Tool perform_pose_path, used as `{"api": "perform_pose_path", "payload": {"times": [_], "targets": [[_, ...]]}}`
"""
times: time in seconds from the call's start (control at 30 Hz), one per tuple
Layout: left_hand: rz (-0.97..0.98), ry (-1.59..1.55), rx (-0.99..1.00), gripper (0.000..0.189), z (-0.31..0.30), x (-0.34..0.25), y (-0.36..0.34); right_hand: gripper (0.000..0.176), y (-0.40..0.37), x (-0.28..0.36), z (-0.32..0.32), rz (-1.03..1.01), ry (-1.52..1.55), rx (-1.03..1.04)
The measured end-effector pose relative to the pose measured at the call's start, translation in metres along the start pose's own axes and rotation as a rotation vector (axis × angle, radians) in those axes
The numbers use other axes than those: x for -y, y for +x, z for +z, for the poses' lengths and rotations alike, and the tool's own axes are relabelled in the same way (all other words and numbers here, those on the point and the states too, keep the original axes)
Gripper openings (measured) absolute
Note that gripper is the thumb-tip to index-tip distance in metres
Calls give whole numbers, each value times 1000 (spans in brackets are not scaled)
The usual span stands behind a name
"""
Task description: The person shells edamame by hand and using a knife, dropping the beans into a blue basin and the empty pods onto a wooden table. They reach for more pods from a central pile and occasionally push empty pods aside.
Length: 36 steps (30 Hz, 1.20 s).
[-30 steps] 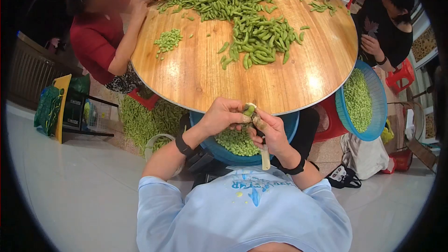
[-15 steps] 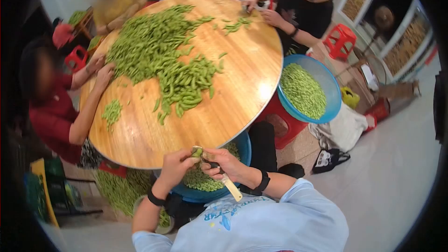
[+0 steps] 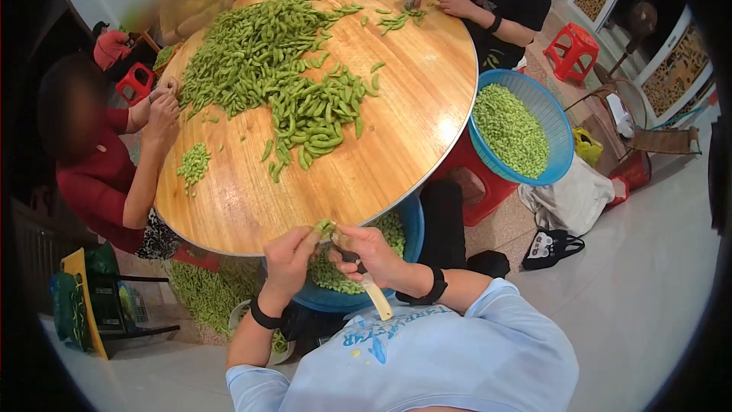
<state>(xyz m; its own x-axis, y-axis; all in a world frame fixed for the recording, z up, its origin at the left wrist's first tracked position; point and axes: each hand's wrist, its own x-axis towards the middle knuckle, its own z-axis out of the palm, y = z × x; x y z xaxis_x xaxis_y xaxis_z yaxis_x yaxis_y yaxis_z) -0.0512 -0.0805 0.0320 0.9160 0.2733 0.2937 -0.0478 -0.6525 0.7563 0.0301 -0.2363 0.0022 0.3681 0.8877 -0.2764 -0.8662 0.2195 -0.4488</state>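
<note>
Over the near rim of the table, my left hand (image 3: 288, 258) pinches a green bean pod (image 3: 325, 226) between thumb and fingertips. My right hand (image 3: 374, 253) is closed round a knife with a cream-coloured handle (image 3: 378, 300), which sticks out below the palm toward my shirt. The blade is mostly hidden by the fingers. Its thumb and forefinger meet the right end of the pod. Under both hands stands a blue basin (image 3: 415, 233) holding shelled green beans (image 3: 339, 278). A large heap of pods (image 3: 252, 61) lies across the far left of the round wooden table (image 3: 396, 130).
A blue basket (image 3: 563, 130) of shelled beans rests on a red stool (image 3: 488, 198) to the right. Co-workers sit at the left and far side, one in a red shirt (image 3: 95, 191), one in black (image 3: 503, 0). Empty pods (image 3: 210, 290) cover the floor at lower left.
The view has shifted, so the table sits higher in it. Both my hands stay together at the pod. The far-right co-worker's hand has reached down to the small pod pile.
</note>
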Motion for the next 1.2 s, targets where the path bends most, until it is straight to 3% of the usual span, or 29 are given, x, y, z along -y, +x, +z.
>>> {"api": "perform_pose_path", "payload": {"times": [0.07, 0.13, 0.17, 0.23, 0.27, 0.33, 0.4, 0.43, 0.47, 0.53, 0.8, 0.9, 0.97, 1.0, 1.07, 1.2], "targets": [[-413, -396, -14, 11, 0, -9, 4, 22, 1, -1, 1, -23, -37, 8], [-533, -485, -15, 13, 1, -7, 5, 22, 2, 0, 4, -192, -360, -90], [-546, -508, 11, 14, 0, -7, 6, 22, 6, -2, -4, -287, -553, -62], [-603, -531, -2, 15, 5, -5, 3, 25, 9, 0, 1, -467, -829, -196], [-548, -487, -7, 15, 8, -3, 1, 32, 9, 2, 2, -664, -996, -229], [-501, -429, -35, 16, 12, 4, -1, 37, 15, 6, -3, -832, -1233, -222], [-299, -272, -4, 14, 17, 9, -5, 39, 21, 10, -5, -920, -1347, -176], [-312, -262, -3, 15, 17, 6, -6, 40, 22, 12, -7, -1025, -1464, -155], [-314, -261, -11, 15, 16, 2, -6, 40, 22, 13, -7, -1024, -1465, -146], [-137, -73, -30, 15, 13, -7, -8, 38, 20, 13, -7, -962, -1471, -104], [-32, -59, 20, 12, 10, -6, -12, 30, 24, 25, -13, -870, -1509, 73], [-103, -98, 74, 12, 4, -5, -14, 29, 22, 30, -14, -806, -1522, 104], [-332, -300, 163, 15, 4, -2, -17, 28, 20, 29, -13, -750, -1519, 103], [-332, -299, 159, 15, 3, 0, -18, 27, 20, 28, -13, -690, -1461, 80], [-559, -638, 208, 22, 0, 3, -18, 26, 20, 27, -14, -632, -1403, 66], [-542, -648, 206, 27, 1, 4, -24, 23, 19, 24, -18, -671, -1398, 86]]}}
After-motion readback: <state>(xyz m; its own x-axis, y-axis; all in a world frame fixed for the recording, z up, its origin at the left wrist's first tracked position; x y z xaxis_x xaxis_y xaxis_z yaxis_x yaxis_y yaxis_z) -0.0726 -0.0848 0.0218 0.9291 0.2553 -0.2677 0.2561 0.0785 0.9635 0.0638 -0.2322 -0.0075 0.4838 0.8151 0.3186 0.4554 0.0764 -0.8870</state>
